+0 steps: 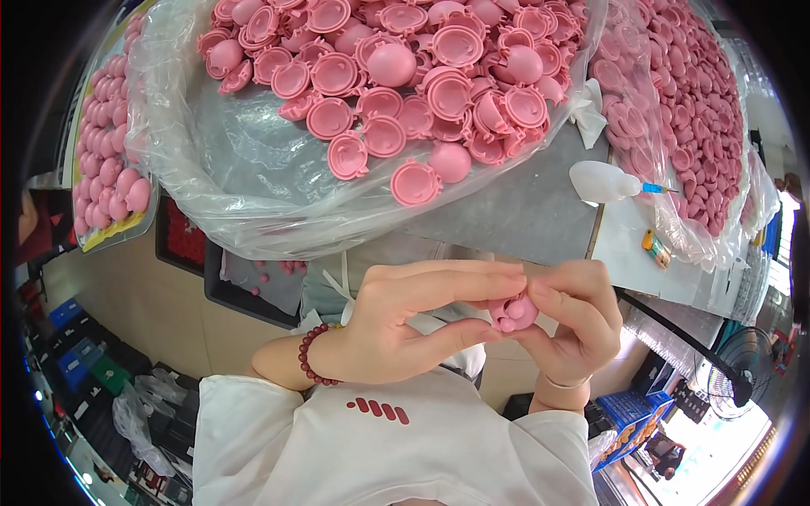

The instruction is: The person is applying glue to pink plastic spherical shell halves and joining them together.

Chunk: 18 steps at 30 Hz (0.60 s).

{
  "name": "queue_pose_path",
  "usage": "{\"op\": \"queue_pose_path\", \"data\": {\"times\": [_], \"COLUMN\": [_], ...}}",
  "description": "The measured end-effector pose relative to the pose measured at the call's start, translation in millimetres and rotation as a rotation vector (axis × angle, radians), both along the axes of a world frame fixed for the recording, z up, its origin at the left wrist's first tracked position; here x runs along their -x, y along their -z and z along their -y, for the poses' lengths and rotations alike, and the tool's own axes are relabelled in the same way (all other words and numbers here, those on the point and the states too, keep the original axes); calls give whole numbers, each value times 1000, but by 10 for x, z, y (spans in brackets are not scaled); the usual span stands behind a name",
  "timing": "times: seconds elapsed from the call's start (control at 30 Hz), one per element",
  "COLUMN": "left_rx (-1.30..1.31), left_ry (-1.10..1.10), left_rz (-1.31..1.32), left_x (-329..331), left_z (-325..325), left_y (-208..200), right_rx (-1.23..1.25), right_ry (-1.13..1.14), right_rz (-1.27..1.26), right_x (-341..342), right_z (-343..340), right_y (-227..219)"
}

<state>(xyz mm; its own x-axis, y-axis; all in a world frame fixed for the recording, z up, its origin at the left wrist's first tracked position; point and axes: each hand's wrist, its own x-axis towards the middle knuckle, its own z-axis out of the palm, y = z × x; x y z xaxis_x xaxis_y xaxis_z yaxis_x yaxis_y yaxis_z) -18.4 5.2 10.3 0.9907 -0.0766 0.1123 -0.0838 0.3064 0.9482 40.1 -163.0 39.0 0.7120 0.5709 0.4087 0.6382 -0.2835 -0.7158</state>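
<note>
A small rounded pink plastic piece (513, 314) with little raised knobs is held in front of my chest, over the table's near edge. My left hand (405, 316) pinches it from the left, its long fingers across the top and the thumb below. From the right, my right hand (578, 316) grips the same piece between bent fingers and thumb. The fingers hide part of it. Beyond my hands, a clear plastic bag (253, 228) lies spread open on the grey table (540, 221), with many pink half-shells (415, 183) in it.
Right of the bag lie a white squeeze bottle (603, 181) with a blue needle tip and a small yellow-orange tool (656, 250). Another heap of pink shells (675, 110) fills the far right. Pink rounded pieces (110, 173) sit on a tray at left. Dark bins (253, 295) stand below.
</note>
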Motion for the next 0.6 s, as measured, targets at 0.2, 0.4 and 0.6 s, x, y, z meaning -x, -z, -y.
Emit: {"op": "queue_pose_path", "data": {"times": [0.2, 0.4, 0.6], "left_rx": [120, 61, -32], "left_ry": [65, 50, 25], "left_rz": [-102, -41, 76], "left_x": [-12, -32, -74], "left_z": [13, 17, 34], "left_y": [13, 36, 31], "right_rx": [-19, -48, -96], "right_ry": [13, 24, 63], "right_rz": [-14, -26, 26], "right_x": [16, 23, 87], "right_z": [45, 41, 4], "right_y": [62, 91, 194]}}
